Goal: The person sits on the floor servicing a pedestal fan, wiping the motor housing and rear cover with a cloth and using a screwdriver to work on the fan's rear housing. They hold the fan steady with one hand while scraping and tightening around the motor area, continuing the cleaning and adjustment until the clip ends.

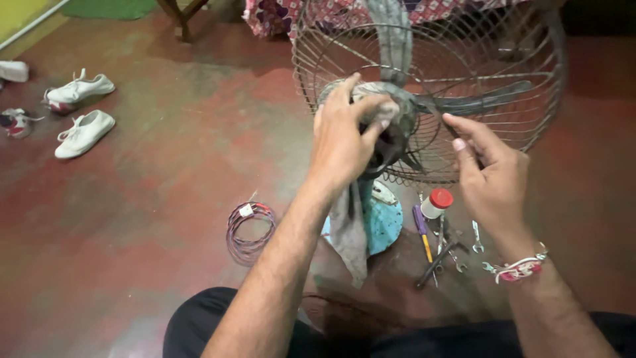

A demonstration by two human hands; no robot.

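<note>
Left hand (341, 136) grip (rag (351, 232) trailing) covers fan hub (397, 122).

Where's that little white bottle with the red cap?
The small white bottle with the red cap stands on the red floor, just below the fan's wire cage, beside the purple-handled screwdriver and under the right hand.

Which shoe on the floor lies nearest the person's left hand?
The lower white shoe, pointing down-left; the other white shoe lies above it, farther from the left hand.

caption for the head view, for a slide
Left hand presses a grey rag on the fan hub; right hand steadies the wire guard above floor tools.
</note>
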